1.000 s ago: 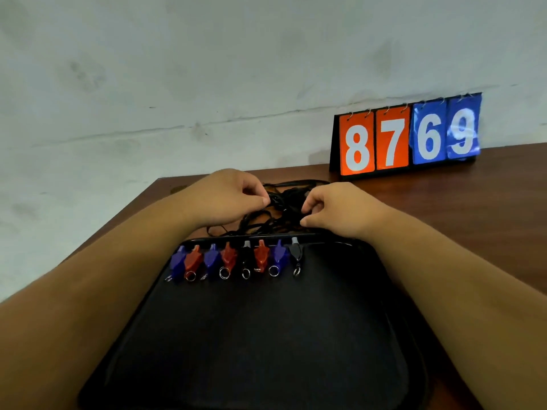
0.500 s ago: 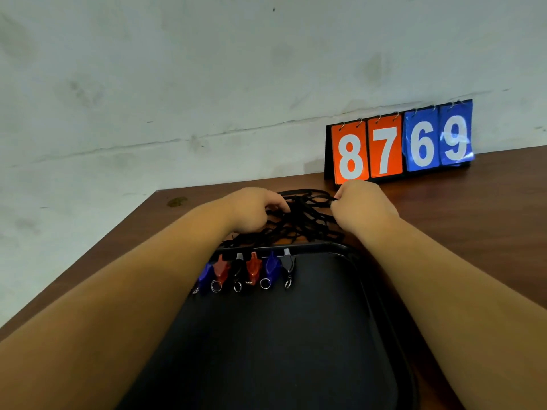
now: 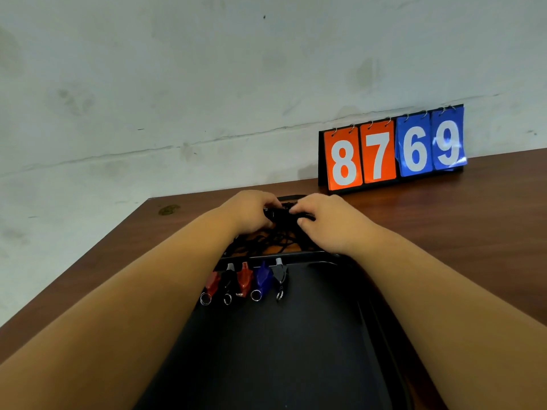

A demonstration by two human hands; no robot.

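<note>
A tangle of black cords (image 3: 272, 241) lies on the brown table just beyond a black tray (image 3: 296, 350). My left hand (image 3: 251, 211) and my right hand (image 3: 328, 220) both grip the far part of the bundle, fingers curled round it, the hands close together. Several whistles (image 3: 245, 281) in red, black, blue and grey lie in a row along the tray's far rim, each with a small metal ring at its near end. My left forearm hides the left end of the row.
A flip scoreboard (image 3: 390, 149) reading 8 7 6 9 stands at the back of the table against the white wall. The table's left edge (image 3: 88, 255) runs diagonally close to the tray. Bare wood stretches to the right of the tray.
My hands spread apart on the cords half a second ago, then came back together over the far end of the bundle. The view shifted right; my left arm covers more whistles.
</note>
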